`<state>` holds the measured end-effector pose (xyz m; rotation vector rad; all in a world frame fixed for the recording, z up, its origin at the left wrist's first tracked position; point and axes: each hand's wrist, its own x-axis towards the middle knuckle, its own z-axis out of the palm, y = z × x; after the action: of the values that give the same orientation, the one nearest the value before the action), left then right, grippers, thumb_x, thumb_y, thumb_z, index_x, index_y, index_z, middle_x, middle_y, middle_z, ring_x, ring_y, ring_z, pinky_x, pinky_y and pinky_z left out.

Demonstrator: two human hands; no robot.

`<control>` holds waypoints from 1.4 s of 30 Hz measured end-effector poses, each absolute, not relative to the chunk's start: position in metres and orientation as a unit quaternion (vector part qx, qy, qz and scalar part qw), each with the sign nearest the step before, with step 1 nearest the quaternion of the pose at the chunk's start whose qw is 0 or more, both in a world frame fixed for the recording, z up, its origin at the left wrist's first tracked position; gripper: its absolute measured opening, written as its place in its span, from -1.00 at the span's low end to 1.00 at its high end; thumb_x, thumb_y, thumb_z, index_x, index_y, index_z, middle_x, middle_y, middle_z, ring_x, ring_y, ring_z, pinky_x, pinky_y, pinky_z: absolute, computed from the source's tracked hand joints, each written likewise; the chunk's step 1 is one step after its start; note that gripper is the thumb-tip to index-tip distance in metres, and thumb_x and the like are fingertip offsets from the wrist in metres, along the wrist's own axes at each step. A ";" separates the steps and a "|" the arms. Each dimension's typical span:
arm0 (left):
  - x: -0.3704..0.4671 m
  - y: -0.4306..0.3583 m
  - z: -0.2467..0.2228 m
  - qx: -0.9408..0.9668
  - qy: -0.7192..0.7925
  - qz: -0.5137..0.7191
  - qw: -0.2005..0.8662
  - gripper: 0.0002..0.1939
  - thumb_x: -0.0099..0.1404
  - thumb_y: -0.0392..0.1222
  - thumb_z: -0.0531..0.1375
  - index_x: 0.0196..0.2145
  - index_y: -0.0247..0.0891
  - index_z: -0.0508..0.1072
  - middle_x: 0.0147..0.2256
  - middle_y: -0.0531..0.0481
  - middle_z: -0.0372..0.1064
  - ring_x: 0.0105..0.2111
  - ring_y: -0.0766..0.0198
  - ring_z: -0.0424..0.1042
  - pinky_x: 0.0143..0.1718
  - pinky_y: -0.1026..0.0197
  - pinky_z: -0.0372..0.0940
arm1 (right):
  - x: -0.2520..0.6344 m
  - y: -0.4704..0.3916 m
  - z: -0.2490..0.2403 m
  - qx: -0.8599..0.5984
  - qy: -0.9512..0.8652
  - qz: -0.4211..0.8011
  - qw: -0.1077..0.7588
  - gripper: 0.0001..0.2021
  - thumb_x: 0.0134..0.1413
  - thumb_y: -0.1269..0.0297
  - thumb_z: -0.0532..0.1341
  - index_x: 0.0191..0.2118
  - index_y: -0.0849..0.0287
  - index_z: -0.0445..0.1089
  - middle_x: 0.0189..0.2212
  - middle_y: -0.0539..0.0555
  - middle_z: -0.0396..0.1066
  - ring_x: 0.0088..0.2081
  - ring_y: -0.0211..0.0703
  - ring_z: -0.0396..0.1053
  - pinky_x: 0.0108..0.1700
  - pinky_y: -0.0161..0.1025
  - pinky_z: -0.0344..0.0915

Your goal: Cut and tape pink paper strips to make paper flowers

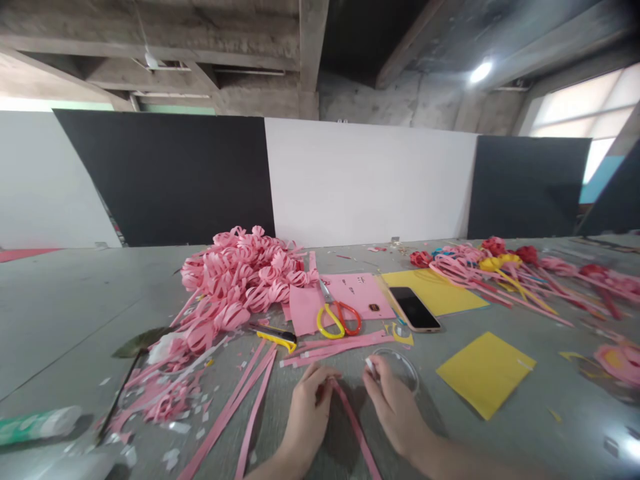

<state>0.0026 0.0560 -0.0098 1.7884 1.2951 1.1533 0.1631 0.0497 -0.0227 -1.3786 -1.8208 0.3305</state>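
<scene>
My left hand (306,413) pinches the end of a long pink paper strip (356,427) that runs back toward me on the grey table (75,313). My right hand (395,400) holds a small white piece at its fingertips and rests on a clear roll of tape (406,363). Just beyond my hands lie loose pink strips (335,347), yellow and red scissors (337,317) on pink paper sheets (345,293), and a yellow utility knife (275,335).
A big pile of pink paper flowers (235,280) sits left of centre, with scraps below it. A phone (414,309) lies on a yellow sheet (440,293); another yellow sheet (484,373) is at right. Coloured flower stems (500,270) fill the far right. A glue stick (37,423) lies at left.
</scene>
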 end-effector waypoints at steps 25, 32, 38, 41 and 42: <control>-0.013 0.090 0.130 0.752 0.450 0.477 0.072 -0.86 0.08 -0.25 0.09 -0.43 -0.25 0.45 -0.52 0.03 0.34 -0.52 0.35 0.31 -0.40 0.32 0.20 | 0.160 0.023 -0.012 -0.443 -0.831 -0.044 0.333 -0.75 0.02 0.44 -0.05 -0.12 0.24 0.05 -0.42 0.10 0.33 -0.42 -0.12 0.31 -0.36 -0.20 0.17; 0.058 0.125 0.148 0.630 0.420 0.483 0.440 -0.85 0.07 -0.24 0.11 -0.39 -0.35 0.40 -0.53 0.04 0.35 -0.59 0.47 0.32 -0.47 0.40 0.26 | 0.160 0.029 -0.017 -0.443 -0.839 -0.018 0.315 -0.78 0.06 0.40 -0.07 -0.13 0.23 0.06 -0.40 0.09 0.33 -0.39 -0.12 0.29 -0.32 -0.20 0.15; 0.022 0.152 0.072 0.633 0.530 0.389 0.409 -0.93 -0.05 -0.35 0.16 -0.63 -0.39 0.37 -0.73 0.07 0.26 -0.70 0.41 0.28 -0.59 0.36 0.24 | 0.159 0.032 -0.018 -0.455 -0.842 -0.025 0.289 -0.77 0.06 0.36 -0.05 -0.13 0.24 0.11 -0.40 0.09 0.35 -0.37 -0.12 0.29 -0.28 -0.21 0.12; 0.001 0.154 0.045 0.662 0.554 0.329 0.383 -0.96 -0.05 -0.37 0.16 -0.61 -0.38 0.39 -0.74 0.11 0.26 -0.68 0.39 0.30 -0.58 0.37 0.23 | 0.158 0.032 -0.016 -0.456 -0.847 -0.024 0.274 -0.77 0.06 0.36 -0.04 -0.13 0.25 0.13 -0.42 0.09 0.34 -0.37 -0.10 0.29 -0.31 -0.21 0.11; -0.004 0.154 0.040 0.672 0.561 0.310 0.371 -0.97 -0.04 -0.36 0.16 -0.58 -0.38 0.39 -0.74 0.12 0.27 -0.66 0.38 0.31 -0.57 0.37 0.23 | 0.158 0.032 -0.016 -0.454 -0.847 -0.020 0.274 -0.77 0.06 0.36 -0.04 -0.13 0.25 0.13 -0.42 0.09 0.34 -0.36 -0.10 0.29 -0.30 -0.22 0.11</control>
<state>-0.0042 0.1537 0.0403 1.7240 1.4377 0.7952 0.1581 0.0324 -0.0159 -1.2215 -2.2790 -0.0542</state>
